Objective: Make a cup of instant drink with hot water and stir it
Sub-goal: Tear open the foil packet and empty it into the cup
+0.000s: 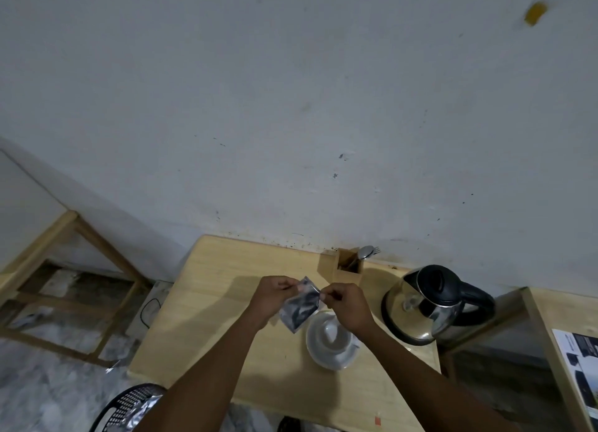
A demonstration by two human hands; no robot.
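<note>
Silvery sachet (299,305) is hanging between both hands, fingers of left hand (271,297) and right hand (348,305) pinching its top edge, above the desk (226,302) beside the cup (330,334).

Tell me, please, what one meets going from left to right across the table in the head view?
Left hand → sachet held by both hands → right hand → kettle. The cup, saucer and utensil holder overlap these, so I omit them.

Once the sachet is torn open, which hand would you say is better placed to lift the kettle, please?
Probably the right hand: the kettle stands on its side of the table, handle turned away from the cup. The left hand would have to cross over the cup. Both now pinch the sachet.
</note>
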